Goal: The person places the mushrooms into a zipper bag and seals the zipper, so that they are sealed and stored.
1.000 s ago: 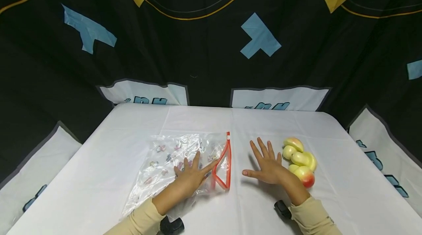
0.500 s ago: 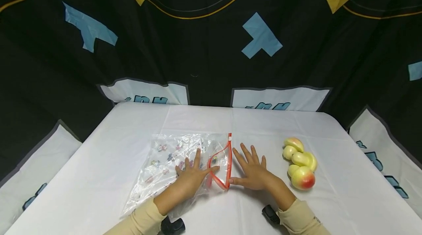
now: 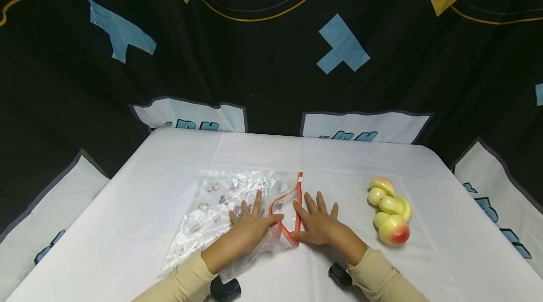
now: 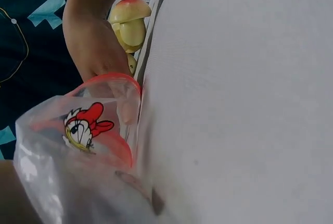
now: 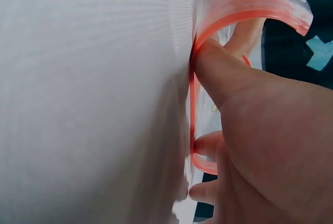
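A clear zip bag (image 3: 195, 226) printed with small cartoon figures lies flat, its red-edged mouth (image 3: 299, 198) gaping toward the right. My left hand (image 3: 249, 232) rests on the bag with fingers spread, its thumb reaching over the near red strip. At the mouth, my right hand (image 3: 321, 224) has its fingers apart; the thumb and index tips touch the red edge. In the right wrist view that thumb (image 5: 216, 70) presses low against the red strip (image 5: 192, 104). The left wrist view shows the mouth (image 4: 122, 77) arched up, with a duck face printed on the plastic.
Right of the hands sits a cluster of yellow-green fruit (image 3: 392, 205), with a red-blushed round one (image 3: 395, 231) nearest. A white cloth covers the table (image 3: 352, 165). Behind it hangs a black curtain (image 3: 271, 66) with blue and yellow patches.
My right hand has moved left from beside the fruit to the bag's red mouth. The left hand stays on the bag, and the near red strip has shifted left around its thumb.
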### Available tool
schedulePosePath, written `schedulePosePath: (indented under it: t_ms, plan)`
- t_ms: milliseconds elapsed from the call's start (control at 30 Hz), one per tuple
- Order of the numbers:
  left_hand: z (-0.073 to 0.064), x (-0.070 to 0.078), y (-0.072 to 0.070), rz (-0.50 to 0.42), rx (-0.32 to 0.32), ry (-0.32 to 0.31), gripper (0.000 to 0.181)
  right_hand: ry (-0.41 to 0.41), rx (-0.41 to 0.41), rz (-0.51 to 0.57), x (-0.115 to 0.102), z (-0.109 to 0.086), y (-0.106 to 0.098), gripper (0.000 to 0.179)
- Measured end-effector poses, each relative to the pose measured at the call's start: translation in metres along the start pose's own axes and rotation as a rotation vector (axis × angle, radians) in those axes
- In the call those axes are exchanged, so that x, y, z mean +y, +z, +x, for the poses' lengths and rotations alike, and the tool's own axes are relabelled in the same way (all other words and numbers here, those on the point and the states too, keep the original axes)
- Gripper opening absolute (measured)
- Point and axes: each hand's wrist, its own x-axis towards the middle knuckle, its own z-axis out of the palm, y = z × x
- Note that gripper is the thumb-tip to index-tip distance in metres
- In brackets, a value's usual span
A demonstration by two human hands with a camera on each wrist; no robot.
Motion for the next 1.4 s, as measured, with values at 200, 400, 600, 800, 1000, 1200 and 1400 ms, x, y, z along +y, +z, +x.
schedulePosePath:
  t_ms: [200,400,600,800,1000,1200,1400]
  plan:
    - [-0.002,-0.008,-0.009,-0.13,-0.083,0.004,0.042,0.021,-0.039,0.024,0.0,-0.001,0.002,0.08]
    - [-0.006,-0.024,-0.024,-0.327,-0.108,0.066,0.035,0.036,-0.035,0.023,0.001,-0.002,0.0,0.081]
    - [-0.005,-0.027,-0.029,-0.42,-0.085,0.048,0.035,0.026,-0.046,0.018,0.002,-0.002,-0.003,0.081]
    - [0.004,-0.024,-0.025,-0.411,0.051,-0.048,0.053,0.017,-0.041,0.019,0.002,-0.001,-0.004,0.082]
    - [0.009,-0.022,-0.012,-0.167,0.205,-0.106,0.05,0.031,-0.046,0.023,0.004,-0.001,-0.003,0.082]
    - [0.002,-0.024,-0.017,-0.085,0.123,-0.079,0.037,0.022,-0.054,0.037,0.006,0.001,-0.004,0.081]
    - [-0.007,-0.027,-0.027,-0.138,-0.057,-0.092,0.056,0.019,-0.078,0.052,0.004,0.003,-0.005,0.08]
